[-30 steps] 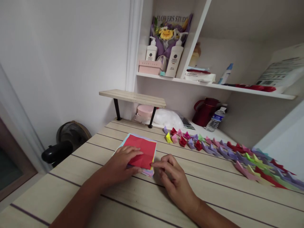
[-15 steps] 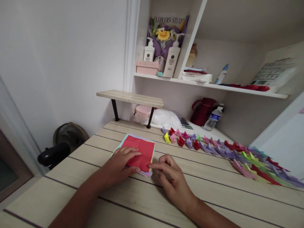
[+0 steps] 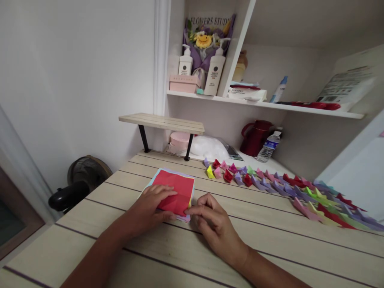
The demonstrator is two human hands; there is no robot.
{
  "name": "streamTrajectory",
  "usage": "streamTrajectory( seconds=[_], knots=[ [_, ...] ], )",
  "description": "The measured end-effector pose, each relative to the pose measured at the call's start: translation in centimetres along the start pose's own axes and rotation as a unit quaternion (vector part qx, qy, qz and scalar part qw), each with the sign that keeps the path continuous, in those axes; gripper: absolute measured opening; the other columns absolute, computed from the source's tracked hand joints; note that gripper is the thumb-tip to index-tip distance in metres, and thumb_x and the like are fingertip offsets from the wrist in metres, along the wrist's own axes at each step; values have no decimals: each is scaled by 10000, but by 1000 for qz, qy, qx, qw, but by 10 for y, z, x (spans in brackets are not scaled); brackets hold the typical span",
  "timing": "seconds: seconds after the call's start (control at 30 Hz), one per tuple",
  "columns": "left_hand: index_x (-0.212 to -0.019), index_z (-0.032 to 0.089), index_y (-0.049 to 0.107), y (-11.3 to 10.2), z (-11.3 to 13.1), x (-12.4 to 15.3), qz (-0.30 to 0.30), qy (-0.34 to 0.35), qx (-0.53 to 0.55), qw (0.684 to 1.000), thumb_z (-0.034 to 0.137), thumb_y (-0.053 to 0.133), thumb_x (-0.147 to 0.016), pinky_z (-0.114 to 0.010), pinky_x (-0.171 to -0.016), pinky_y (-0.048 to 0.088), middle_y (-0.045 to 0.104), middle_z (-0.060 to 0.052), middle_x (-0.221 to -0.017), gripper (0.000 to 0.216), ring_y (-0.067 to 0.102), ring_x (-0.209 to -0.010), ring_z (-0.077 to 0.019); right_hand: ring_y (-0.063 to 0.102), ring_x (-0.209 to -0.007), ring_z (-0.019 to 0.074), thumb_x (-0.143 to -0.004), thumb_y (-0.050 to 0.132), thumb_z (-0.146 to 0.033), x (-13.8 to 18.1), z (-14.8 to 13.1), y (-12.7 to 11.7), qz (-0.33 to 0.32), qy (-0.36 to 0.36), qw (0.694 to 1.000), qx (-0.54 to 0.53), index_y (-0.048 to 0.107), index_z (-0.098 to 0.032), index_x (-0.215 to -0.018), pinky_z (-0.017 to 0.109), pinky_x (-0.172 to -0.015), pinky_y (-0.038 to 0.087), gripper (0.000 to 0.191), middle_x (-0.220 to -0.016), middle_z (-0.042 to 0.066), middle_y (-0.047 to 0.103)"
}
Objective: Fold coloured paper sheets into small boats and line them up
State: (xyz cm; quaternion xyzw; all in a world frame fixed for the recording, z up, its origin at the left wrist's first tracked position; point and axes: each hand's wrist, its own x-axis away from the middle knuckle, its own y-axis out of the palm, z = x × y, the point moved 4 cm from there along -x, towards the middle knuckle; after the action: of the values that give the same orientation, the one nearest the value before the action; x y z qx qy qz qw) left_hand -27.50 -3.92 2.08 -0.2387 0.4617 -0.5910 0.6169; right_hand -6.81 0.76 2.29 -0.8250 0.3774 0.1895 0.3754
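Left hand (image 3: 150, 206): laid flat, fingers spread, palm down on the near left part of a red paper square (image 3: 177, 187). Thumb runs along the sheet's near edge.

Right hand (image 3: 214, 228): thumb and forefinger pinched together at the near right corner of the red paper square, other fingers curled. Whether the pinch takes in only the top sheet cannot be told.

The red paper square lies on top of a stack of coloured paper squares (image 3: 151, 182), between and just ahead of the two hands, on the pale slatted wooden tabletop (image 3: 270, 240). A crease line crosses the red sheet near its near edge.

Step in hand, by judgement: a corner or edge of the top sheet is being gripped while the other hand pins it. Any further fold would need the stack held from sliding and the edges lined up before pressing.

Ahead and to the right of the right hand: a long row of small folded paper shapes (image 3: 270, 180) in many colours, lying on the tabletop.

Containers, all well beyond the hands:
- round pink lidded box (image 3: 180, 141) under a small wooden riser (image 3: 163, 122); lid on, contents hidden.
- dark red jug (image 3: 256, 138); opaque, contents hidden.
- clear plastic water bottle (image 3: 268, 146) beside the jug; cap on, fill level unclear.
- two white pump bottles (image 3: 214, 74) on the white wall shelf (image 3: 264, 105); opaque.
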Motion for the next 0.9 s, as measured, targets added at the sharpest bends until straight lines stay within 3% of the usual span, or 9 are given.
streamTrajectory(
  seconds=[0.2,0.47,0.9],
  knots=[
    [-1282,276,585,1,2,-1,5,0,-5,1000,526,586,-859,-459,-1063,357,613,-77,-1311,492,506,-1238,-264,549,-894,178,-931,462,-114,-2,2,2,-20,-3,1000,2,625,-283,-1237,311,-778,497,385,-964,51,510],
    [-1245,258,615,0,7,-1,20,11,0,1000,513,365,-958,-443,-1026,384,657,-70,-1210,458,543,-1170,-239,545,-855,183,-938,488,-142,-2,9,-3,5,32,999,10,577,-248,-1214,314,-767,464,309,-927,42,548],
    [-1238,243,624,-1,9,-1,21,6,-3,1000,499,387,-957,-460,-1025,389,655,-71,-1191,448,549,-1158,-241,545,-839,178,-938,508,-168,-1,3,-4,4,18,1000,-24,671,-273,-1087,305,-743,447,245,-895,32,537]
  ],
)
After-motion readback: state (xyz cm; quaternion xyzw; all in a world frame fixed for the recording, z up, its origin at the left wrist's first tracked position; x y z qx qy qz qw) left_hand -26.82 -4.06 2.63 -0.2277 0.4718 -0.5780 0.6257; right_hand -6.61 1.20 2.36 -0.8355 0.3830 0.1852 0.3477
